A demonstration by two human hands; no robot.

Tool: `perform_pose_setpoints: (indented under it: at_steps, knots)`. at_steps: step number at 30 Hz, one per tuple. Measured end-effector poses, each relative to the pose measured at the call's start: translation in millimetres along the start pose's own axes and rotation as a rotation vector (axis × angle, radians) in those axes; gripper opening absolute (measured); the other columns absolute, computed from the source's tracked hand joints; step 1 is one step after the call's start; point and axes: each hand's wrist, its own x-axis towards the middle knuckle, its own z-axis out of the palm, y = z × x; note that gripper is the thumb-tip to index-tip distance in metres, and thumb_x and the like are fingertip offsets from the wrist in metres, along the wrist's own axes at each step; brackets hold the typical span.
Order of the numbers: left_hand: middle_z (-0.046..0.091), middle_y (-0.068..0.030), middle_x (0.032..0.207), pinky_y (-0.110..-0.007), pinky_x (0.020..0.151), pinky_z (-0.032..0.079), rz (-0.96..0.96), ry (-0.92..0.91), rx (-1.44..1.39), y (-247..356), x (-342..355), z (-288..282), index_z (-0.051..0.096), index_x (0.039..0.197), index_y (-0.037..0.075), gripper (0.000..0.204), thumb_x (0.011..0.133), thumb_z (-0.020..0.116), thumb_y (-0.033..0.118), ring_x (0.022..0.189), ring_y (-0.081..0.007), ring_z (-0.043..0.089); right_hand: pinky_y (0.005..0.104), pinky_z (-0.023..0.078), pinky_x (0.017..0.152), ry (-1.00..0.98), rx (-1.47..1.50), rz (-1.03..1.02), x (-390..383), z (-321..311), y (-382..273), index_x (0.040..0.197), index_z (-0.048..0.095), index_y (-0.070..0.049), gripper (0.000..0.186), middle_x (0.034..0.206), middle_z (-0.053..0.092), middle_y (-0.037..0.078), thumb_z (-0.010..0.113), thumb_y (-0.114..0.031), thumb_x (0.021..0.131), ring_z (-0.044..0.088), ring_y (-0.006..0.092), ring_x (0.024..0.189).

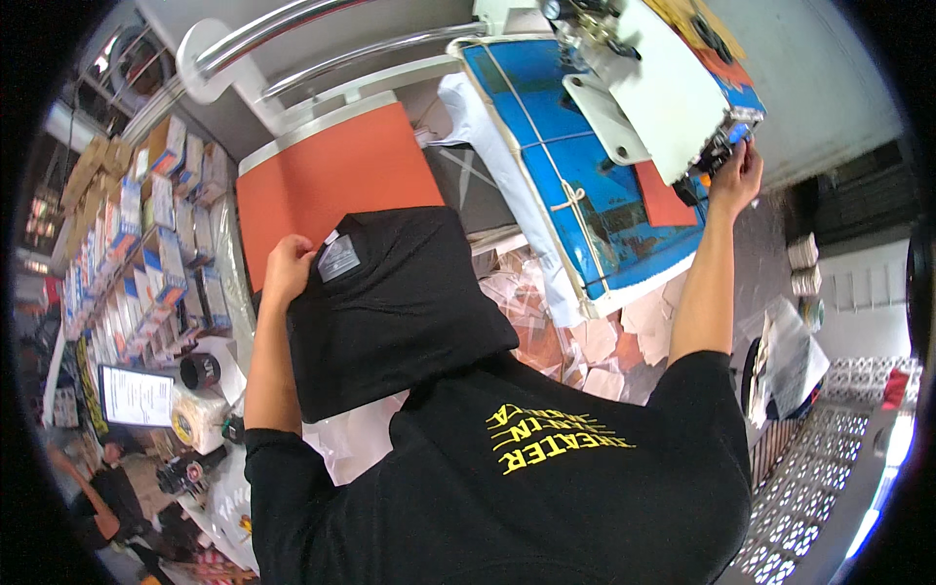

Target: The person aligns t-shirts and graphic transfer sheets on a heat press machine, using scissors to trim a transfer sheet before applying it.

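A crowded workroom surrounds the person, with a plain grey wall [829, 93] at the upper right and tall stacks of white-and-blue cardboard boxes [146, 249] along the left; a blue, scuffed, flat-topped stand [531, 117] tied with pale cord lies ahead to the right, beneath a white metal machine arm [663, 83]; left of it is a flat orange-red rectangular pad [327, 161], level and bare over most of its face.

The folded black fabric shirt [400, 302] is in front of the person, its collar end overlapping the pad's near edge in view; whether it rests there or hangs clear I cannot tell. The left hand [288, 273] pinches its upper left corner, thumb and fingers pressed together on the cloth — probably to keep the fold square and the collar, with its pale rectangular label [339, 259], facing up. The right hand [738, 180] reaches to the dark fitting [717, 154] at the machine arm's end, likely to steady or work it; its fingers look bent against the fitting — how tightly, I cannot tell.
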Motion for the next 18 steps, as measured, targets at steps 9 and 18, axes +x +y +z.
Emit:
perform_pose_setpoints:
  at_steps: [9,18]
  knots:
    - [0.068,-0.0072,0.103,-0.026,0.071,0.053,0.093,0.066,-0.497,150.1,41.4,-36.2,0.064,0.121,-0.002,0.030,0.092,0.060,0.000,0.081,-0.0105,0.063,0.0209,0.050,0.069,0.020,0.102,0.098,6.5,-0.8,-12.1,0.116,0.067,0.002,0.028,0.095,0.071,0.008,0.066,-0.018,0.096,0.060,0.0053,0.076]
    - [0.067,-0.0108,0.113,-0.032,0.087,0.055,-0.111,-0.584,-1.306,311.7,-3.2,173.5,0.058,0.126,-0.003,0.033,0.095,0.063,0.007,0.101,-0.0209,0.068,0.0255,0.050,0.085,-0.039,0.174,0.141,5.7,3.5,-18.6,0.125,0.061,0.005,0.034,0.108,0.069,0.010,0.063,-0.015,0.098,0.063,0.0128,0.094]
